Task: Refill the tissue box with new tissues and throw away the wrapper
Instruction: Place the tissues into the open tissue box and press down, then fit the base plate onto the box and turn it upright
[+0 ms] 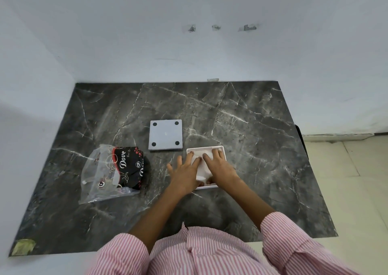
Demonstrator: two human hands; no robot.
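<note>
A white open tissue box point(223, 149) sits on the dark marble table, just right of centre. A stack of white tissues point(203, 169) lies inside it. My left hand point(184, 175) and my right hand point(220, 167) both press flat on the tissues, fingers spread. The box's grey square bottom panel point(165, 135), with round black pads at its corners, lies upside down behind the box to the left. A clear plastic wrapper point(98, 174) with a black printed part lies crumpled at the left.
The dark marble table point(262, 127) stands in a corner, with white walls behind it and to its left. A beige tiled floor point(346, 180) shows to the right. A patch of yellowish tape point(23, 247) sticks to the table's front left corner.
</note>
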